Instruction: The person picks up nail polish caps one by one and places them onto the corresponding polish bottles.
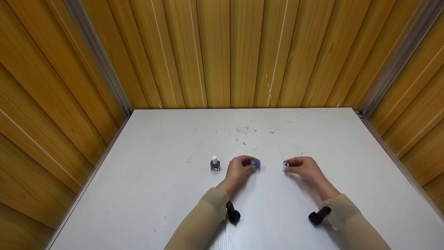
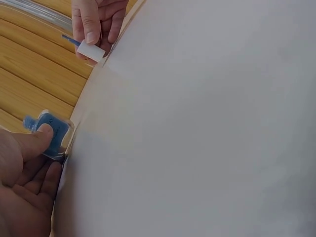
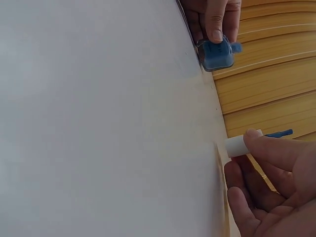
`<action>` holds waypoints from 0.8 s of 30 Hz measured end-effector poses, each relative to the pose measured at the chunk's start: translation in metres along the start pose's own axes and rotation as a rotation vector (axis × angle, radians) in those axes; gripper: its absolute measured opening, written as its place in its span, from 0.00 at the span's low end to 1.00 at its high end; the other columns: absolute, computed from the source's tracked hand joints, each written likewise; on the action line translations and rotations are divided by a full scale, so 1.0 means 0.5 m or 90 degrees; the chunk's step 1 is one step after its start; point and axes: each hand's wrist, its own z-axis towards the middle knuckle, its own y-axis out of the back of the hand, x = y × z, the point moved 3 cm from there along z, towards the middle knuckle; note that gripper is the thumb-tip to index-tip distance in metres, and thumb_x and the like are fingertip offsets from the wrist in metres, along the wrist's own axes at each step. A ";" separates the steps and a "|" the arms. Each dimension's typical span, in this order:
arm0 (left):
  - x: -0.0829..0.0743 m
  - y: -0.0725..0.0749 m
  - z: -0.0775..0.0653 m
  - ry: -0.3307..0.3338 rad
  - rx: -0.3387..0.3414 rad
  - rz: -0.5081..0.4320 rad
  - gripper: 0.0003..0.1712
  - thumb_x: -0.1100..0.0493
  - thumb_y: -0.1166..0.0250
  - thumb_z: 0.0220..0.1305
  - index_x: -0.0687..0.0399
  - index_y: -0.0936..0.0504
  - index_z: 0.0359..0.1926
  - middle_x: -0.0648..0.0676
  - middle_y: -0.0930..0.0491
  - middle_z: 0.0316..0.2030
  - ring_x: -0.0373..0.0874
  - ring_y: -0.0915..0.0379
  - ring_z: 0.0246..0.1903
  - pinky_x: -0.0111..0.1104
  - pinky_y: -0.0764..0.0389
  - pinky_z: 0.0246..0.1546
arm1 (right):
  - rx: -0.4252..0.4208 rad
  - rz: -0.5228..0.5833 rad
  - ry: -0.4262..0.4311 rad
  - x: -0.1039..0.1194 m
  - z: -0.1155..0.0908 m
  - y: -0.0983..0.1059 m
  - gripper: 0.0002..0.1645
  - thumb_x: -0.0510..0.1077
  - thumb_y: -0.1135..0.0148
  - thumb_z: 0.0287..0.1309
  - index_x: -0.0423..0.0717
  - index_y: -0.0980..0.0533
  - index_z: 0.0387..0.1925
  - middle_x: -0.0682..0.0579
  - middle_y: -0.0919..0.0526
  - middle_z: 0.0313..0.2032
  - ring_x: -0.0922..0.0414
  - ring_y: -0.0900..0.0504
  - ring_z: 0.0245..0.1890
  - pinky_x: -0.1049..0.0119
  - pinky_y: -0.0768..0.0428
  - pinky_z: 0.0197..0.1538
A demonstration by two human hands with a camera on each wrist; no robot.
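In the head view my left hand [image 1: 238, 170] pinches a small blue nail polish bottle [image 1: 255, 163] at the table's middle. Its neck is uncapped, and the left wrist view shows the thumb across the front of the blue glass [image 2: 55, 129]. To the right, my right hand [image 1: 307, 169] pinches the white cap [image 1: 285, 166] between thumb and fingers. A blue-coated brush [image 3: 279, 133] sticks out of the cap, pointing up and away from the table. A gap separates bottle and cap.
A dark nail polish bottle [image 1: 215, 164] with a white cap stands upright left of my left hand. Small dark specks [image 1: 244, 130] mark the white table [image 1: 166, 139] farther back. Wood-patterned walls [image 1: 229, 55] enclose the table at the back and sides.
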 end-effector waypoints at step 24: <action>0.024 0.041 -0.036 0.041 -0.034 -0.191 0.15 0.70 0.29 0.60 0.67 0.16 0.49 0.63 0.12 0.48 0.51 0.14 0.50 0.35 0.14 0.53 | 0.021 0.108 0.042 0.104 0.007 -0.066 0.21 0.43 0.26 0.61 0.35 0.18 0.52 0.42 0.12 0.51 0.60 0.13 0.46 0.74 0.16 0.46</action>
